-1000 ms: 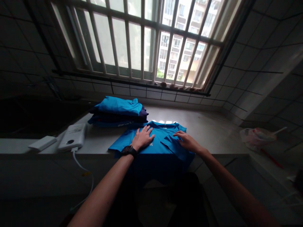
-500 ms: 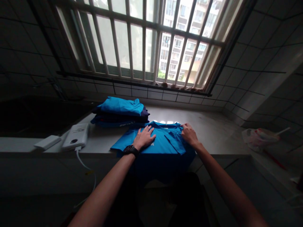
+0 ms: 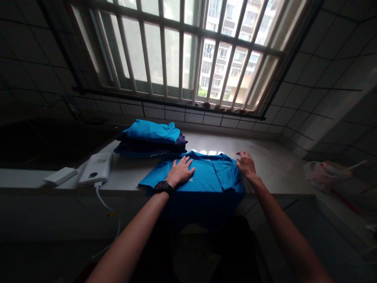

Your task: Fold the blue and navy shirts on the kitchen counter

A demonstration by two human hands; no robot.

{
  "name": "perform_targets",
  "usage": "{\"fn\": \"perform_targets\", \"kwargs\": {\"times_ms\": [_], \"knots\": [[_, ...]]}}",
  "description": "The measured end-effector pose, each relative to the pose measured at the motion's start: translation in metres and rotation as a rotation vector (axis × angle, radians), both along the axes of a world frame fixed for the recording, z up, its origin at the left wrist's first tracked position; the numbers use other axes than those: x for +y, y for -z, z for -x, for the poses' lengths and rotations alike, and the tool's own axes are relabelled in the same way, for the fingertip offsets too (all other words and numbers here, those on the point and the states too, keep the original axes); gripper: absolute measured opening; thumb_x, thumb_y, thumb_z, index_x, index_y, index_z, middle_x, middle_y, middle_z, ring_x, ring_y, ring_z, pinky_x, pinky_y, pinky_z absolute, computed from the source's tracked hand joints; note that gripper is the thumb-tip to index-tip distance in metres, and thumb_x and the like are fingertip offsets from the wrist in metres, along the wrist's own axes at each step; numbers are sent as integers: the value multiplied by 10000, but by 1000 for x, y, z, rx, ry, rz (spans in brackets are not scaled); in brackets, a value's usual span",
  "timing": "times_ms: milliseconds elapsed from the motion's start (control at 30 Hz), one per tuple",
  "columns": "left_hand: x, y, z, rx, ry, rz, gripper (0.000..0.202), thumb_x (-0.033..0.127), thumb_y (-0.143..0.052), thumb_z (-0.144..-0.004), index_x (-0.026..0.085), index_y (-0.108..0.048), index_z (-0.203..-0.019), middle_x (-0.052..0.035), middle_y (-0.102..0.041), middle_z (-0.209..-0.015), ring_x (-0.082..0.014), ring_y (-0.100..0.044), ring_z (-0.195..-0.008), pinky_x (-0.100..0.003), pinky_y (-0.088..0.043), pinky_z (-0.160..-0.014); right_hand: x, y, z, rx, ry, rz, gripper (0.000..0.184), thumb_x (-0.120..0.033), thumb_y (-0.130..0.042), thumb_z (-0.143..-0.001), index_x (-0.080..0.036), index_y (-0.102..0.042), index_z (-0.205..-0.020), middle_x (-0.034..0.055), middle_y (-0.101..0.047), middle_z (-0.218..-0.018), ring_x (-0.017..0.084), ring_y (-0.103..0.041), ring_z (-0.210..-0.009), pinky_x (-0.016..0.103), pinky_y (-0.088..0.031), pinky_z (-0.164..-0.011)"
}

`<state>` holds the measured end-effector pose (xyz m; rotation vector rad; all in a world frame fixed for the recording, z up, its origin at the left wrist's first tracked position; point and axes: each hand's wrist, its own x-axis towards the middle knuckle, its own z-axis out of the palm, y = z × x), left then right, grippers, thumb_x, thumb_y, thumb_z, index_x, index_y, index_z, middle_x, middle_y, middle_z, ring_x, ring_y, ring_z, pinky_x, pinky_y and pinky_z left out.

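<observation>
A blue T-shirt [image 3: 203,173] lies on the counter with its collar toward the window, and its lower part hangs over the front edge. My left hand [image 3: 180,172], with a black watch at the wrist, presses flat on the shirt's chest, fingers spread. At the shirt's right edge is my right hand [image 3: 246,163]; its fingers are apart and bent, and I see no cloth held in them. The right sleeve [image 3: 224,177] is folded inward over the body. Behind and to the left sits a stack of folded clothes [image 3: 153,133], bright blue on top and darker below.
On the left, a white power bank [image 3: 96,169] with a cable [image 3: 101,202] stands beside a small white box [image 3: 60,176] near the dark sink [image 3: 44,145]. A plastic bag [image 3: 321,175] lies at the right. A barred window [image 3: 179,59] is behind the counter [image 3: 273,165].
My right hand has let go of the shirt near the collar and moved right to its edge. The shirt's right side lies wider and flatter. My left hand has stayed in place.
</observation>
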<state>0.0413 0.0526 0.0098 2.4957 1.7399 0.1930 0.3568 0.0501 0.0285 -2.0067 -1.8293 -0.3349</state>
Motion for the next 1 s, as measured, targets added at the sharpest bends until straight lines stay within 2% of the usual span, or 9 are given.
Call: {"fn": "perform_targets", "kwargs": {"times_ms": [100,200,300,367,533,667,833,1000], "knots": [[0,0,0,0,0,9,609,464,-310,-1008,202,-373,-1555,-85,-285,-1667,-234,-223,-1552,-523,-186,-1246,-12,10,11,37,-248,95,343,-252,-492,-962,-168,-659,-1249,149,-654,-1265,267,-611,-1187,392,-469,-1053],[0,0,0,-3,2,6,611,461,-309,-1009,191,-370,-1555,-90,-286,-1666,-239,-222,-1552,-530,-185,-1245,-26,25,29,25,-373,281,504,-443,-427,-1014,-214,-526,-1452,130,-505,-1523,282,-450,-1417,464,-375,-1161],[-1,0,0,-12,9,-2,601,451,-316,-1009,193,-382,-1548,-99,-300,-1661,-249,-230,-1550,-538,-192,-1241,-31,36,38,-34,-332,452,633,-561,-312,-1030,-263,-323,-1588,93,-264,-1673,312,-211,-1545,596,-241,-1205],[-2,-1,1,-20,17,-5,591,444,-325,-1008,201,-393,-1542,-103,-310,-1657,-259,-241,-1546,-542,-198,-1238,-28,37,33,-64,-290,491,640,-568,-238,-1038,-288,-245,-1613,69,-185,-1694,306,-135,-1562,635,-201,-1204],[-3,-2,1,-31,20,-4,585,443,-333,-1005,210,-403,-1537,-105,-323,-1652,-268,-251,-1542,-545,-204,-1234,-13,27,12,-87,-219,515,618,-506,-223,-1044,-284,-222,-1621,79,-175,-1692,315,-155,-1555,623,-253,-1191],[-2,0,0,-30,12,-13,589,453,-328,-1004,218,-406,-1538,-97,-332,-1650,-259,-254,-1541,-529,-196,-1238,-12,22,21,-68,-164,544,602,-461,-232,-1050,-246,-267,-1612,88,-172,-1692,323,-165,-1552,607,-258,-1195],[-2,0,1,-14,11,-5,593,453,-318,-1005,223,-388,-1547,-89,-308,-1660,-251,-238,-1546,-531,-187,-1240,-20,27,40,-77,-281,486,599,-469,-238,-1058,-244,-250,-1613,66,-160,-1695,271,-138,-1562,577,-167,-1231],[-4,-4,-1,6,1,12,607,445,-313,-1008,198,-360,-1561,-96,-274,-1670,-249,-220,-1553,-535,-184,-1240,-20,30,28,-87,-338,483,607,-487,-254,-1056,-244,-249,-1613,68,-164,-1692,268,-140,-1561,573,-182,-1228]]}}
